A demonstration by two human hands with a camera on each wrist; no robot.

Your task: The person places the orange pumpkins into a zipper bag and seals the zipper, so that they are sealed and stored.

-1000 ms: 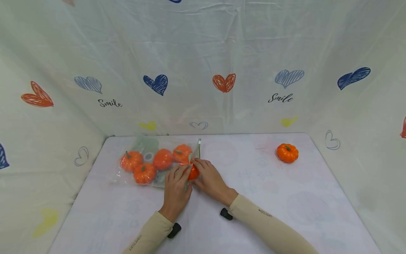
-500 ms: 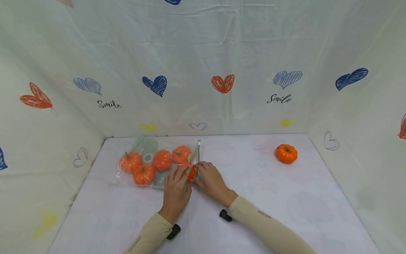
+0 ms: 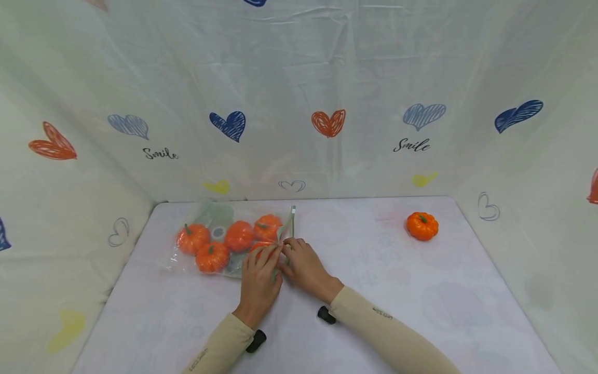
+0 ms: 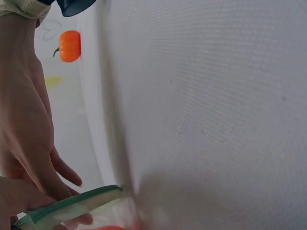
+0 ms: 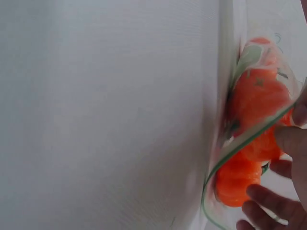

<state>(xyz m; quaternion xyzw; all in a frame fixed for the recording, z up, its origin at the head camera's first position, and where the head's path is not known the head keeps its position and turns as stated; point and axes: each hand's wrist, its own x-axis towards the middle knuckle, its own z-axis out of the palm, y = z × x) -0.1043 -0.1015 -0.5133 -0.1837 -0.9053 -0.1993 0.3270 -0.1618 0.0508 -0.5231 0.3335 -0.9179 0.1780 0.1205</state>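
A clear plastic bag with a green edge lies on its side at the table's left, its mouth to the right. Several small orange pumpkins show inside. My left hand pinches the bag's film near the mouth, partly covering the nearest pumpkin. My right hand is close against it at the mouth, fingers bent lightly around the edge. In the right wrist view, its fingers are spread beside the pumpkins, and the green rim crosses in front. The exact fingertip contact is partly hidden.
One more orange pumpkin sits at the far right of the white table. Behind and to the sides hangs a pale curtain printed with hearts. Each wrist carries a small black camera.
The pumpkin at the bag's mouth has moved left, further inside. My right hand has followed it leftward, its fingertips now near my left hand's. The left hand keeps its place.
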